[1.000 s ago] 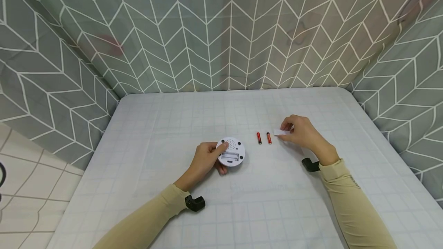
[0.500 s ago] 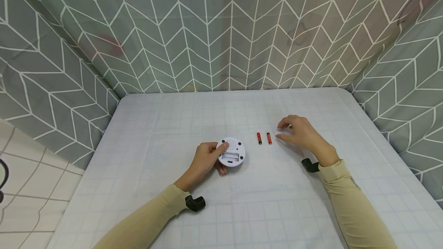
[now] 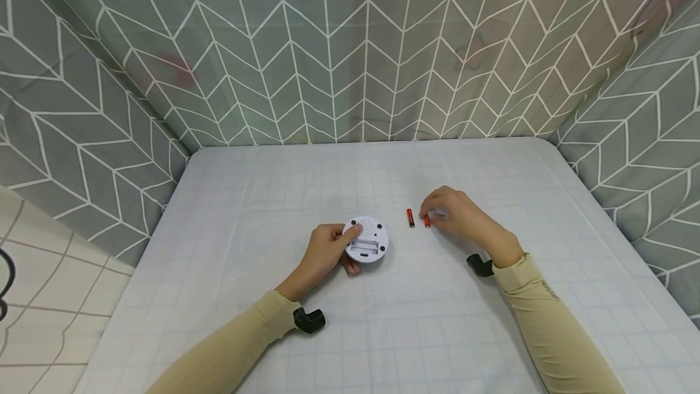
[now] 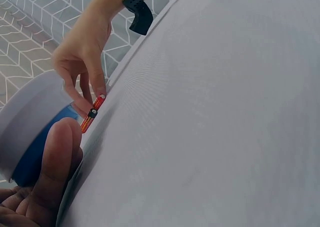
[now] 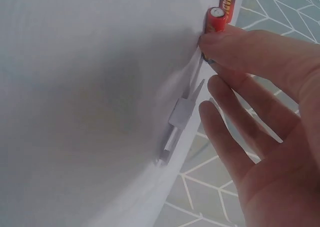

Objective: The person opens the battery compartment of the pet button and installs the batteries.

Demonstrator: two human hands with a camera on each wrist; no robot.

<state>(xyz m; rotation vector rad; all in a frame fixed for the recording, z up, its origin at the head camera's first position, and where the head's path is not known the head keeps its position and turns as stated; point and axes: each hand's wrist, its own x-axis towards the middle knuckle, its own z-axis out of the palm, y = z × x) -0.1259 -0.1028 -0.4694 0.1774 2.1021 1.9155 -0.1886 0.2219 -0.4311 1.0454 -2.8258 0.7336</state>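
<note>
A round white device (image 3: 367, 256) lies in my left hand (image 3: 322, 253), the thumb pressed on its perforated face and the fingers beneath. Its battery compartment (image 3: 364, 247) shows no cover and no cells. The left wrist view also shows a blue band (image 4: 39, 149) around its side. My right hand (image 3: 462, 216) pinches the nearer red battery (image 5: 216, 21) between thumb and forefinger, other fingers spread. A second red battery (image 3: 410, 217) lies just left of it on the table. Under the right hand rests a small white plastic cover (image 5: 182, 112), partly hidden in the head view.
A white gridded cloth covers the table (image 3: 284, 193). Grey curtains (image 3: 350, 47) with a white chevron pattern stand behind it and at both sides. Black wrist cameras (image 3: 309, 321) sit on both wrists. Pale floor tiles (image 3: 49, 303) show at the left.
My right hand has let go of the white cover, leaving it on the table, and moved left onto the nearer battery. The left hand and the device have stayed in place.
</note>
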